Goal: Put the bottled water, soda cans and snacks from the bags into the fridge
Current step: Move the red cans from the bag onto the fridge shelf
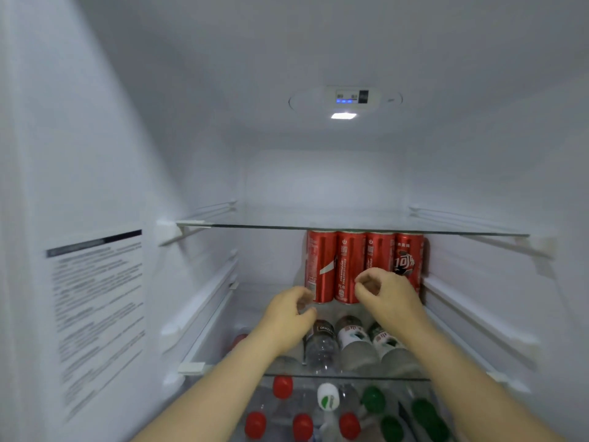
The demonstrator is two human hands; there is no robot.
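Observation:
Several red soda cans (321,263) stand upright in a row at the back right of the middle glass shelf (223,339) inside the fridge. My left hand (288,317) hovers just left of and in front of the row, fingers loosely curled, holding nothing. My right hand (390,295) is in front of the right-hand cans, thumb and fingers loosely curved, with nothing held between them. Water bottles (322,344) show through the glass from the shelf below, with red, white (328,395) and green caps nearer me.
The upper glass shelf (350,229) sits just above the can tops. A printed label (95,314) is on the left wall. A control panel and light (343,115) are on the fridge ceiling. Shelf rails line both side walls.

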